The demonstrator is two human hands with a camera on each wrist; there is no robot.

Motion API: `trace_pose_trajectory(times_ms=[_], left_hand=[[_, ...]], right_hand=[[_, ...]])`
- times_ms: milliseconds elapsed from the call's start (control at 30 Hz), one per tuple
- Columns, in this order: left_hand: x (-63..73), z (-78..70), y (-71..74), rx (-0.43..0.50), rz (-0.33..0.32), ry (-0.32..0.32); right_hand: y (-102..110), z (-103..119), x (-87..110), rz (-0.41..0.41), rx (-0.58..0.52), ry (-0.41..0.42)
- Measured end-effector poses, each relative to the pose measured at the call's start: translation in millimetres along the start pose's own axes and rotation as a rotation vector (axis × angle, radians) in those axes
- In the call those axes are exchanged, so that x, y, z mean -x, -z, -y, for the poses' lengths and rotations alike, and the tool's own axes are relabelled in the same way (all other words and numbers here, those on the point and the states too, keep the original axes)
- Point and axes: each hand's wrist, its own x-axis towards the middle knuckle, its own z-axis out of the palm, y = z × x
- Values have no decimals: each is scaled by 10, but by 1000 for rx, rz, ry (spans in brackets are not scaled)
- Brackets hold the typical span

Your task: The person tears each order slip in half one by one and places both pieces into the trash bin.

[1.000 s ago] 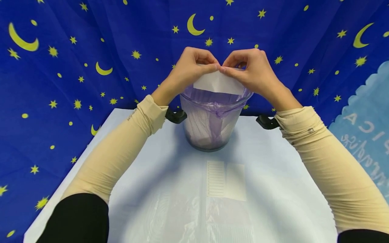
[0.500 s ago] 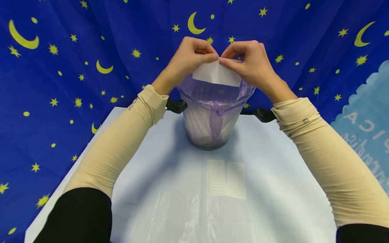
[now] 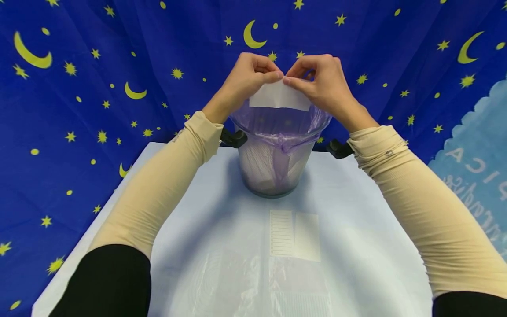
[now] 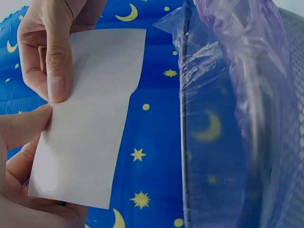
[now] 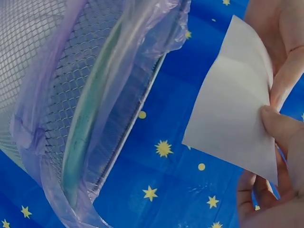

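paper (image 3: 279,97) | left hand (image 3: 248,79) at 10 o'clock, right hand (image 3: 324,82) at 2, both pinching it | bin (image 3: 255,166) at 6 | imo pinch close, firm

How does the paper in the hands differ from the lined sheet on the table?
The paper is raised in the left hand and right hand; the lined sheet lies on the table. The paper's visible face is blank; the lined sheet shows ruled lines. The paper bends slightly; the lined sheet looks flat. Both are pale and four-sided.
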Motion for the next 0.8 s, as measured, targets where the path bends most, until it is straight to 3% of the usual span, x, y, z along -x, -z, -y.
trace_pose_trajectory(times_ms=[233, 367, 667, 800], left_hand=[[-23, 39, -43, 43, -42, 56], [-24, 96, -45, 18, -47, 87], [-9, 174, -30, -204, -63, 249], [6, 179, -5, -264, -81, 265]], right_hand=[[31, 62, 45, -92, 42, 58], [63, 143, 85, -112, 37, 84], [230, 340, 126, -165, -8, 132], [299, 364, 113, -182, 3, 115]])
